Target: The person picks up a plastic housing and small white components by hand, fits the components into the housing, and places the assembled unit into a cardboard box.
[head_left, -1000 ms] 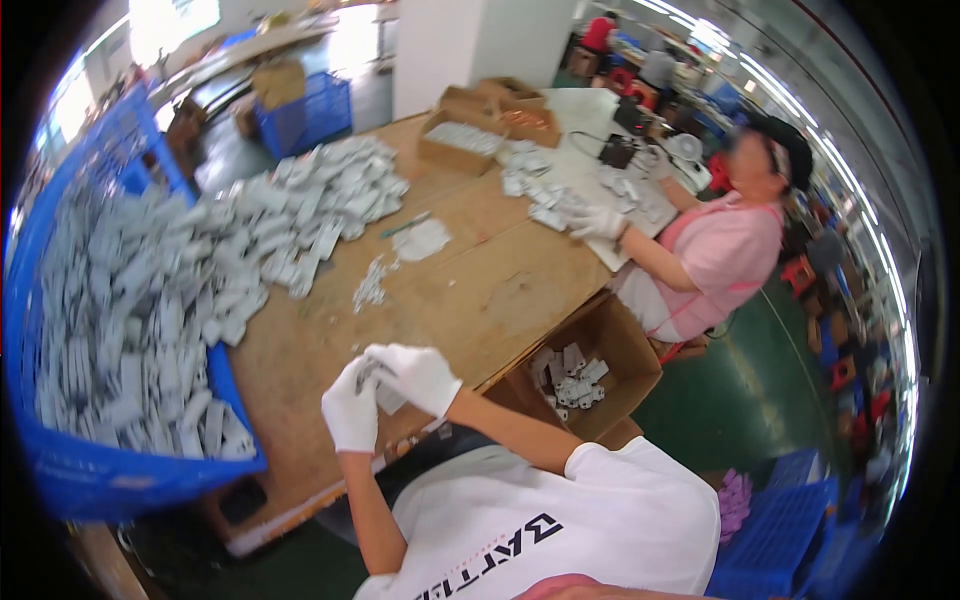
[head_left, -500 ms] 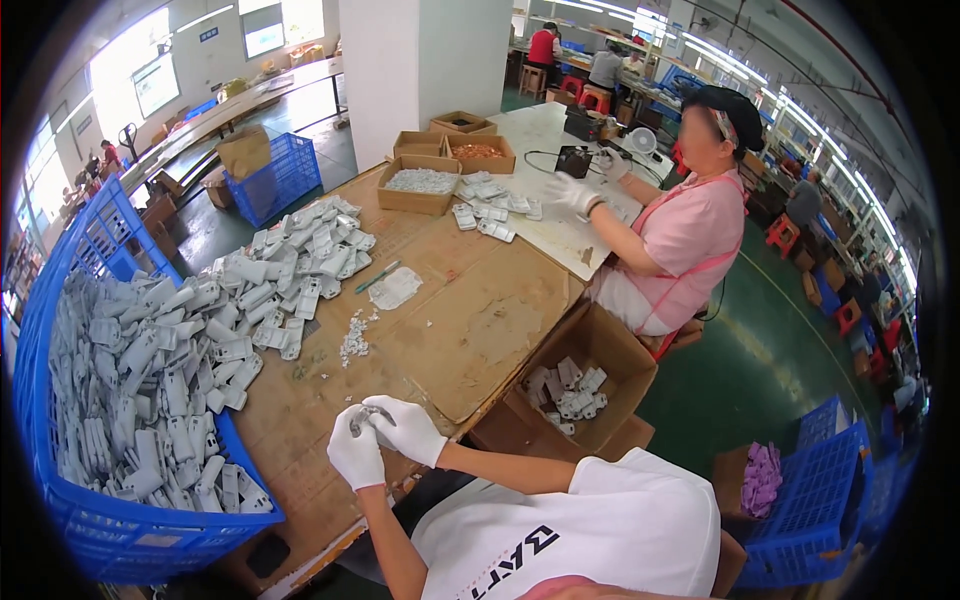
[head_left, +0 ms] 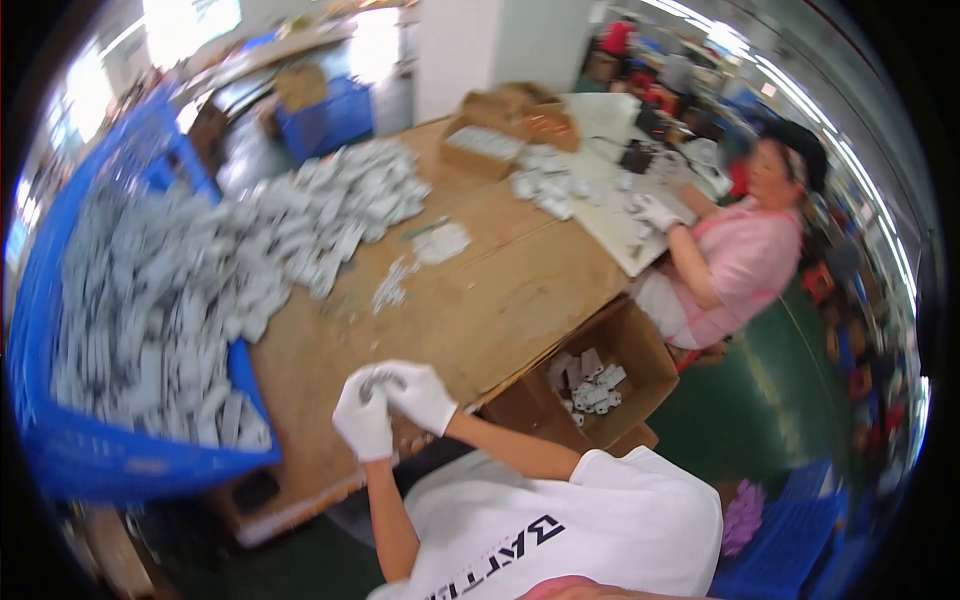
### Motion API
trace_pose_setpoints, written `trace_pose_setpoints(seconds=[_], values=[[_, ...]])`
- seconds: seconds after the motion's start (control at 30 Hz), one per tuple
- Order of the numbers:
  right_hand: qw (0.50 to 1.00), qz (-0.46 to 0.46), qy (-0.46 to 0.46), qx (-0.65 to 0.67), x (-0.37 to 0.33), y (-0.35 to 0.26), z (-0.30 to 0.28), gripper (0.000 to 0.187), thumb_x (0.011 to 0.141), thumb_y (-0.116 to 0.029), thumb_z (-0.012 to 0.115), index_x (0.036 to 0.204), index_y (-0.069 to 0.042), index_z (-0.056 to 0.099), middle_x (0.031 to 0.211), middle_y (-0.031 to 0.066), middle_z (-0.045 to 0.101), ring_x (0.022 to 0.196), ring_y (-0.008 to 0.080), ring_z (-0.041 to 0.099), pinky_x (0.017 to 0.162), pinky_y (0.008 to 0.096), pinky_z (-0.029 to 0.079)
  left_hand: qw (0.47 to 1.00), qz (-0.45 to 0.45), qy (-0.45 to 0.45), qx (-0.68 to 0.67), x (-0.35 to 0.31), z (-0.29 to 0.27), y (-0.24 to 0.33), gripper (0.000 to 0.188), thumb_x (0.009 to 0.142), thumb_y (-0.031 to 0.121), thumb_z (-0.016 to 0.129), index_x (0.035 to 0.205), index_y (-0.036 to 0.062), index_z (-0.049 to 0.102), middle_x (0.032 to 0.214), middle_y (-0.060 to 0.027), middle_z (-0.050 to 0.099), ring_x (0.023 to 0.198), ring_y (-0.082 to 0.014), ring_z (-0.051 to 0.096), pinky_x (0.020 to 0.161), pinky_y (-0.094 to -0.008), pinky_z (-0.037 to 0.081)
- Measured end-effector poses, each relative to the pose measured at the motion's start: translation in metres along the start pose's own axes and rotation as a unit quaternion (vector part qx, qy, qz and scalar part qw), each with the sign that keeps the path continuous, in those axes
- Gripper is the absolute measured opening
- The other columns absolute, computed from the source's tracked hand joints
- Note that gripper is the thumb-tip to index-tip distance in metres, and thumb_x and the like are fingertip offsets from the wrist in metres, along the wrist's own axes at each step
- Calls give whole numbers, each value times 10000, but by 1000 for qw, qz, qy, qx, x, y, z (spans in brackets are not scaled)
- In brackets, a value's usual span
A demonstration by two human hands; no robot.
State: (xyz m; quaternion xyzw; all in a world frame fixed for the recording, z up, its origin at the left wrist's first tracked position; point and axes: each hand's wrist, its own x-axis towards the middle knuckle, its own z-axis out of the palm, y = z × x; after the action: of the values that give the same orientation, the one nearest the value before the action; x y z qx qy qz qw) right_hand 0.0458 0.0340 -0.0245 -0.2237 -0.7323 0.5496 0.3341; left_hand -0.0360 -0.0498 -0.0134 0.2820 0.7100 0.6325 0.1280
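Note:
White gloves with grey, dirty-looking fingertips cover both of my hands, which meet above the near edge of the cardboard-covered table [head_left: 480,300]. My left hand [head_left: 362,418] is closed, its fingertips pressed together. Against it, my right hand [head_left: 420,397] is closed too, fingers bent inward. Whatever lies between the fingertips is hidden and blurred. Beyond the hands is a small scatter of white bits [head_left: 390,287], beside a flat whitish patch of small pieces [head_left: 441,243] and a green pen-like tool [head_left: 424,228].
At left, a blue crate [head_left: 150,460] overflows with white plastic casings [head_left: 200,290], which spread onto the table. An open carton [head_left: 640,375] with white parts stands beside my right arm. Across the table, a gloved co-worker [head_left: 745,250] sits near small boxes [head_left: 482,150] and white parts.
The whole view has shifted and blurred with head movement. My hands stay pressed together. The co-worker's hands have come closer together over the white tabletop.

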Motion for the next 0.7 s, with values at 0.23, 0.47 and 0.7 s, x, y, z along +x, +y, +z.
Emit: trace_pose_setpoints(seconds=[0.23,0.47,0.7], values=[[993,84,-62,47,14,-10,-18,192,905,-19,584,1054,37,692,871,13,684,781,42,580,680,220,488,998,25,41,27,0,4,23,230,794,-6,650,1010,33,716,876,-115,716,750,-154,680,712,-288,534],[984,94,-124,82,23,-9,-12,205,921,-14,572,1081,43,686,884,4,682,799,41,575,705,220,483,994,34,81,60,-5,-1,21,221,800,-31,642,993,51,710,890,-112,714,754,-184,693,701,-298,533],[993,22,-118,-13,24,-25,-7,322,890,38,535,1173,-4,682,929,39,674,826,65,586,731,232,492,995,40,87,37,-4,-5,26,165,823,-37,654,968,32,693,858,-94,695,716,-168,658,687,-284,522]])
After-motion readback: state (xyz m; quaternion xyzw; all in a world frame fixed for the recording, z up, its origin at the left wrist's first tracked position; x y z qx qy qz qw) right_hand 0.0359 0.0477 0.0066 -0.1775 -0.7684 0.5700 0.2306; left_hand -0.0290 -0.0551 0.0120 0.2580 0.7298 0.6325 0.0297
